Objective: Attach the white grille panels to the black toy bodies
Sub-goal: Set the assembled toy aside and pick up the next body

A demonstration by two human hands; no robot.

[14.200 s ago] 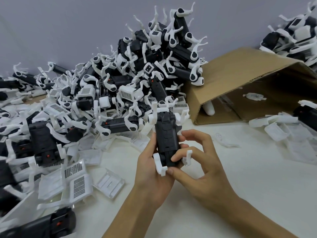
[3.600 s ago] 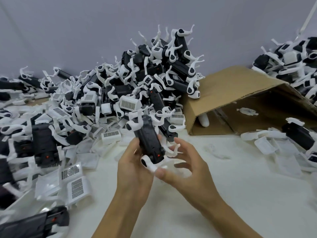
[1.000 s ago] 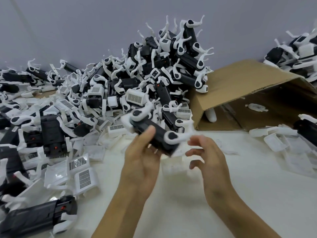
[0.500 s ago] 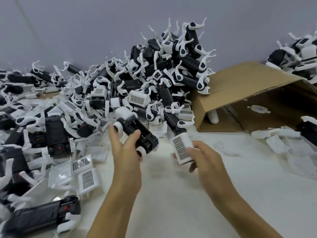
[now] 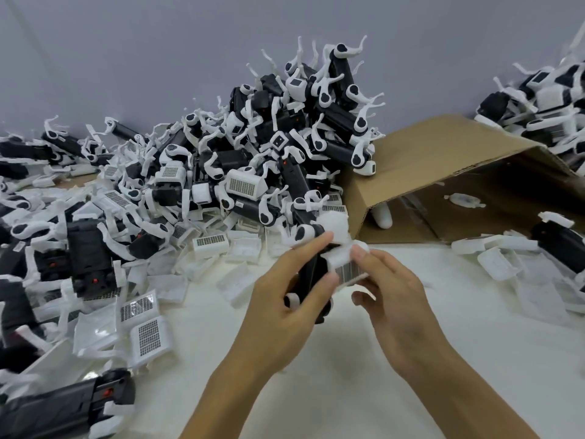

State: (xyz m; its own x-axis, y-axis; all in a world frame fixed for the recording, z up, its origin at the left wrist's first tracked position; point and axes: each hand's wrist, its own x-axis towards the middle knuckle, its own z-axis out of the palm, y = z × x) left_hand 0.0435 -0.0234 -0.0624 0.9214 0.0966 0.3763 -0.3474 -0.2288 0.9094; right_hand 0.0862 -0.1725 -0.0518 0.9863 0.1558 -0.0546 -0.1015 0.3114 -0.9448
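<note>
The right hand [image 5: 392, 299] now brings its white grille panel [image 5: 348, 274] against the black toy body [image 5: 311, 280] in the left hand's [image 5: 285, 299] grip.

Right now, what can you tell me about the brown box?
The box looks like plain brown cardboard with a corrugated cut edge. It lies tipped on its side on the white table, open mouth facing the person. Inside are a few white parts, and one white piece stands near its left corner. The toy pile leans against its left side, and more toys sit behind it. No hand touches it.
</note>
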